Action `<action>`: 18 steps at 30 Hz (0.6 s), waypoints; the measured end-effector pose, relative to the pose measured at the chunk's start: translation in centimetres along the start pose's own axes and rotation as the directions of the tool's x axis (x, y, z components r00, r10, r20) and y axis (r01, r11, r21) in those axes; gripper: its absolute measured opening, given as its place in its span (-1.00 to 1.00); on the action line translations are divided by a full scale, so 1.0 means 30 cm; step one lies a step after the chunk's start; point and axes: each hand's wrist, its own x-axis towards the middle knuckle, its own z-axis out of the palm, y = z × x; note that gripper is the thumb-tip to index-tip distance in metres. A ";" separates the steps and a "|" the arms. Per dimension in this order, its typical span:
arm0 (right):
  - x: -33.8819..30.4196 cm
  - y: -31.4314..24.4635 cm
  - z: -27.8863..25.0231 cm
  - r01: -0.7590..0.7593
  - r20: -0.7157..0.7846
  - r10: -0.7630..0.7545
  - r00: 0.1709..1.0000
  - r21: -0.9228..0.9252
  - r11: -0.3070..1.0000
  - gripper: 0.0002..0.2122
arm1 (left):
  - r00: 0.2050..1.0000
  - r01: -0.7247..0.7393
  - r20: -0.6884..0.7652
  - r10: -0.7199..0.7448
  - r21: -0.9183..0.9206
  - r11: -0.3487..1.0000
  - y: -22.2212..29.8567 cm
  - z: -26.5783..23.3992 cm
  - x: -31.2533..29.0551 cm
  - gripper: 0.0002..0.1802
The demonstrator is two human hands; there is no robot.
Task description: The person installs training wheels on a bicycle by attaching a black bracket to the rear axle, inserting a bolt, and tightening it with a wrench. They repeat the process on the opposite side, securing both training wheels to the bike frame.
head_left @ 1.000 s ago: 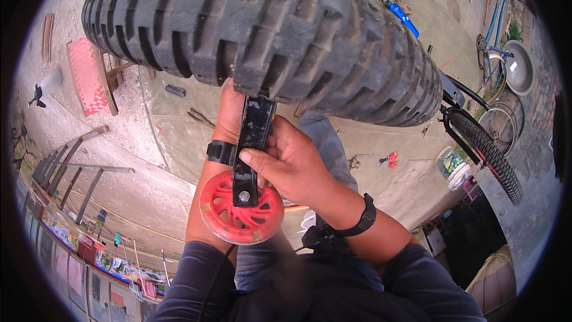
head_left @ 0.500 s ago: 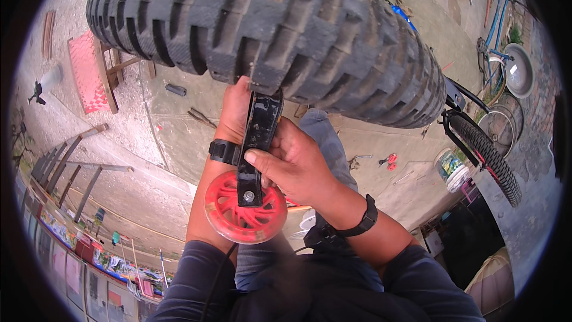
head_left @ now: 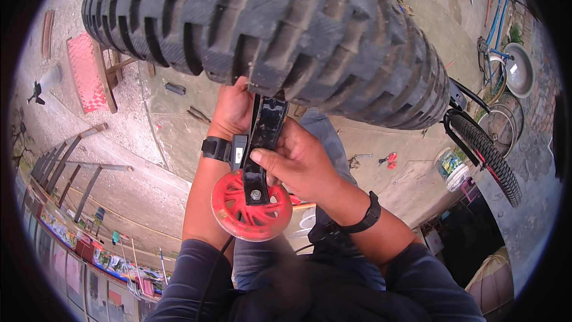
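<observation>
A big knobby black tyre (head_left: 268, 36) fills the upper part of the view. Below it, my right hand (head_left: 301, 158) is closed round the black metal arm (head_left: 265, 128) of a training wheel, thumb lying across the front. The small red wheel (head_left: 250, 209) is bolted to the arm's lower end, in front of my left forearm. At the top, the arm meets the tyre's lower edge; what lies behind is hidden. My left hand (head_left: 235, 107) reaches up behind the tyre, left of the arm, and its fingers are mostly out of sight.
To the right stands a bicycle part with a second knobby tyre (head_left: 485, 155). Beyond are a metal basin (head_left: 518, 70) and a white bucket (head_left: 456, 176). A red-topped bench (head_left: 88, 74) is at left. Red-handled pliers (head_left: 390, 160) lie on the ground.
The training wheel's arm and red wheel have shifted slightly right, with my right hand on them, and the arm's top leans more to the right. My left wrist has moved slightly left.
</observation>
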 end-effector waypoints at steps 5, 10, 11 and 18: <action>-0.001 0.006 -0.018 -0.028 0.000 0.028 1.000 -0.030 0.999 -0.67 | 0.962 0.089 -0.256 -0.100 -0.056 0.994 -0.015 -0.034 0.051 -0.74; -0.017 -0.020 -0.048 -0.084 0.020 0.084 0.996 -0.016 0.996 -0.68 | 0.948 0.118 -0.303 -0.097 0.052 0.992 -0.004 -0.012 0.055 -0.81; -0.023 -0.026 -0.056 -0.098 0.009 0.098 0.995 -0.008 0.995 -0.84 | 0.966 0.099 -0.249 -0.072 0.096 0.990 0.004 0.001 0.057 -0.83; -0.028 -0.014 -0.078 -0.062 0.008 0.062 0.998 -0.059 0.996 -0.68 | 0.977 0.092 -0.200 -0.077 0.068 0.993 0.022 0.052 0.040 -0.78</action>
